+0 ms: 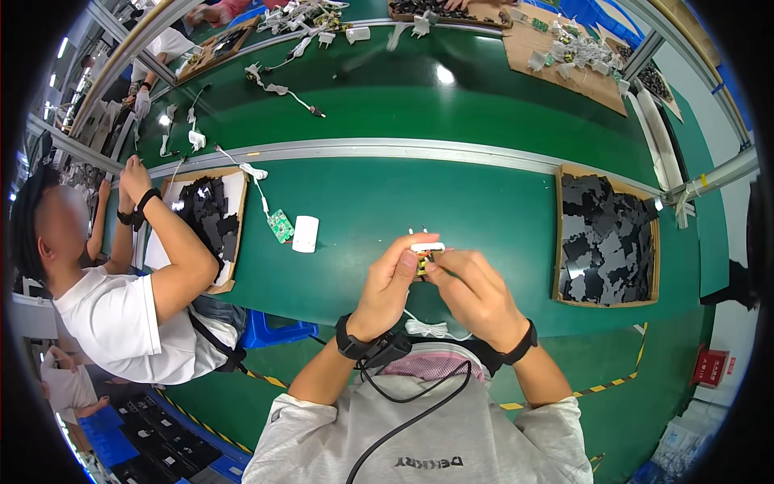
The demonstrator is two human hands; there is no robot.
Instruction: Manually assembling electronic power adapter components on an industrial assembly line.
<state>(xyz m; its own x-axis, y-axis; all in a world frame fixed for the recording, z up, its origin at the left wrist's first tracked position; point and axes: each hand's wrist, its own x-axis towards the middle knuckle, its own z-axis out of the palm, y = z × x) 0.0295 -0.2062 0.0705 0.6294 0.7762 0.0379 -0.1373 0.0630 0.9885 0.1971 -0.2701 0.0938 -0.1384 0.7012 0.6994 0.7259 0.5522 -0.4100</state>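
Over the near edge of the green workbench, both my hands are at one small white power adapter, its two metal pins pointing away from me. My left hand grips its white casing between thumb and fingers. The fingertips of my right hand are pinched at the adapter's open side, where yellow and other coloured parts show. Whether they hold a separate small piece is hidden. A coiled white cable hangs below my hands. Left of them lie a green circuit board on a white cord and a white casing.
Black cut sheets fill a cardboard box at right; another box of them stands at left beside a seated co-worker. Beyond a metal rail, corded adapters lie on a green surface. Cardboard with more adapters lies far right.
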